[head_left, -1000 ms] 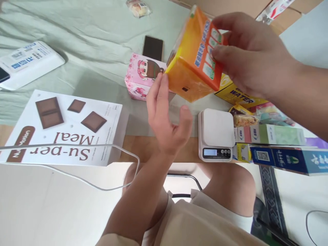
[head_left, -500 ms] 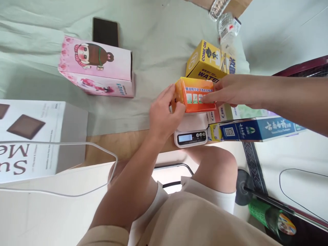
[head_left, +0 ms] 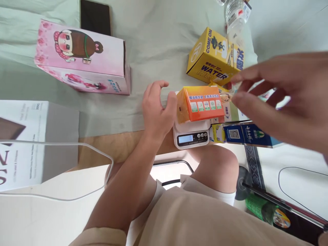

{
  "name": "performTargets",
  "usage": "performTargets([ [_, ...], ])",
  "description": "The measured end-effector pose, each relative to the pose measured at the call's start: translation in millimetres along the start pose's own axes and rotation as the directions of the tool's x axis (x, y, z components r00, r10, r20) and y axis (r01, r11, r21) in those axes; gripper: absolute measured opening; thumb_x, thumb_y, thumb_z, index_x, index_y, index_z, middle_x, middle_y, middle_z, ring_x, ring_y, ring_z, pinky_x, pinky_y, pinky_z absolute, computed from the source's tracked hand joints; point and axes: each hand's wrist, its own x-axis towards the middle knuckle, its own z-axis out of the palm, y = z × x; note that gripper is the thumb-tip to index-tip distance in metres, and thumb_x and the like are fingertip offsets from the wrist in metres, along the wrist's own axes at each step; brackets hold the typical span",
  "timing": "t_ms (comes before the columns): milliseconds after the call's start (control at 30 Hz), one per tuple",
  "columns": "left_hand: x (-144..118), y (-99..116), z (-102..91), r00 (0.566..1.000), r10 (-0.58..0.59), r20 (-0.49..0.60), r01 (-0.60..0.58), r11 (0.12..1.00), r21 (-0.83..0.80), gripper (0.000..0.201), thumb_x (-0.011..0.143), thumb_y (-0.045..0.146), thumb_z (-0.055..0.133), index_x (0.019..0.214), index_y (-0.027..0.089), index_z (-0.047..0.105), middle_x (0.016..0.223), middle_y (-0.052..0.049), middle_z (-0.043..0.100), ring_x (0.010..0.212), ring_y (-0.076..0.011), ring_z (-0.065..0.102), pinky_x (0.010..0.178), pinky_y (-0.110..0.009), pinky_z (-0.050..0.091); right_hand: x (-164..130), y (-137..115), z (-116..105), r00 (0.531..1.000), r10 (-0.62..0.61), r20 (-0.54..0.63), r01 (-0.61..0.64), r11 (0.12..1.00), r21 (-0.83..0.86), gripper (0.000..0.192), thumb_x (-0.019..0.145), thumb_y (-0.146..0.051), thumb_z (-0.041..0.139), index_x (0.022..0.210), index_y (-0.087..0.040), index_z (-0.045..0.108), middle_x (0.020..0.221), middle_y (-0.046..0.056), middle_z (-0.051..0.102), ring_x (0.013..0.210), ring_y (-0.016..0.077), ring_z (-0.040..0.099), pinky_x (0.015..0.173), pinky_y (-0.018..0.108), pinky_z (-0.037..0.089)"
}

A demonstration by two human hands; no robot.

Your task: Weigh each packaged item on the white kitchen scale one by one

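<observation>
An orange and yellow wrapped soap pack [head_left: 205, 104] rests on the platform of a small white kitchen scale [head_left: 176, 140]. The scale's lit display faces me, but its digits are too small to read. At the pack's left end, my left hand [head_left: 157, 109] is open, thumb and fingers curved apart and holding nothing. My right hand [head_left: 284, 92] hovers off the pack's right end, somewhat blurred, its fingers apart with nothing visible between them. Close behind the pack stands a yellow box [head_left: 215, 56] marked WATER.
Flat cartons, one a blue box [head_left: 248, 135], lie right of the scale. On the green cloth [head_left: 153, 41] are a pink doll-print box [head_left: 84, 58], a dark phone [head_left: 95, 17] and a plastic bottle [head_left: 234, 18]. A white box [head_left: 60, 136] and white cable [head_left: 97, 147] are left.
Both hands have let go of the soap pack, which now sits on the scale. My right hand has moved right, my left slightly left. The view has shifted a little.
</observation>
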Motion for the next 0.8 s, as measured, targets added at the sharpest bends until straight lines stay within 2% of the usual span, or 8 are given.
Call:
performTargets([
  [100, 2.0, -2.4, -0.8, 0.999, -0.034, -0.016, 0.032, 0.993, -0.113, 0.013, 0.101, 0.033, 0.058, 0.108, 0.023, 0.063, 0.118, -0.007, 0.071, 0.121, -0.0238, 0.066, 0.114, -0.039, 0.049, -31.2, 6.6, 14.5, 0.971, -0.110, -0.210, 0.148, 0.974, 0.172, 0.044, 0.102, -0.059, 0.039, 0.114, -0.027, 0.067, 0.101, 0.005, 0.076, 0.075, 0.0171, 0.067, 0.066, 0.037, 0.047],
  [167, 1.8, -0.7, -0.7, 0.998, -0.060, 0.012, 0.061, 0.985, -0.161, 0.012, 0.102, 0.035, 0.057, 0.099, 0.024, 0.063, 0.110, -0.006, 0.070, 0.116, -0.0243, 0.066, 0.111, -0.040, 0.050, -41.0, 11.6, 25.6, 0.961, -0.120, -0.249, 0.172, 0.965, 0.198, 0.031, 0.101, -0.050, 0.048, 0.112, -0.027, 0.066, 0.103, 0.003, 0.077, 0.069, 0.0152, 0.065, 0.064, 0.037, 0.046],
  [333, 2.2, 3.5, 2.2, 0.999, -0.028, 0.044, 0.037, 0.975, -0.219, 0.017, 0.101, 0.033, 0.053, 0.087, 0.027, 0.061, 0.097, -0.004, 0.067, 0.105, -0.0225, 0.064, 0.101, -0.040, 0.050, -41.9, 22.2, 35.3, 0.957, -0.131, -0.259, 0.177, 0.971, 0.163, 0.030, 0.102, -0.049, 0.049, 0.114, -0.027, 0.064, 0.106, 0.004, 0.076, 0.076, 0.0175, 0.067, 0.064, 0.035, 0.043],
  [533, 5.6, 1.1, 6.5, 0.999, -0.008, 0.051, 0.021, 0.966, -0.257, 0.018, 0.100, 0.036, 0.053, 0.085, 0.028, 0.060, 0.095, -0.006, 0.066, 0.100, -0.0248, 0.063, 0.097, -0.044, 0.050, -43.4, 26.5, 33.8, 0.952, -0.186, -0.245, 0.224, 0.965, 0.137, 0.022, 0.102, -0.043, 0.049, 0.104, -0.025, 0.062, 0.083, 0.002, 0.069, 0.071, 0.0166, 0.062, 0.059, 0.032, 0.029],
  [633, 6.3, 0.7, 6.6, 0.998, -0.025, 0.059, 0.039, 0.964, -0.263, 0.016, 0.097, 0.035, 0.053, 0.084, 0.029, 0.059, 0.094, -0.007, 0.066, 0.099, -0.0269, 0.063, 0.095, -0.046, 0.049, -44.3, 26.4, 35.3, 0.951, -0.179, -0.253, 0.220, 0.965, 0.143, 0.023, 0.101, -0.044, 0.048, 0.104, -0.026, 0.062, 0.082, 0.002, 0.068, 0.070, 0.0163, 0.061, 0.060, 0.032, 0.030],
  [800, 5.7, 1.8, 5.5, 0.997, -0.031, 0.077, 0.050, 0.963, -0.264, 0.019, 0.097, 0.039, 0.049, 0.085, 0.027, 0.058, 0.093, -0.007, 0.065, 0.098, -0.0252, 0.061, 0.094, -0.044, 0.049, -39.3, 26.4, 37.2, 0.945, -0.189, -0.267, 0.236, 0.959, 0.159, 0.023, 0.100, -0.044, 0.051, 0.104, -0.026, 0.064, 0.087, 0.003, 0.070, 0.071, 0.0161, 0.063, 0.060, 0.032, 0.036],
])
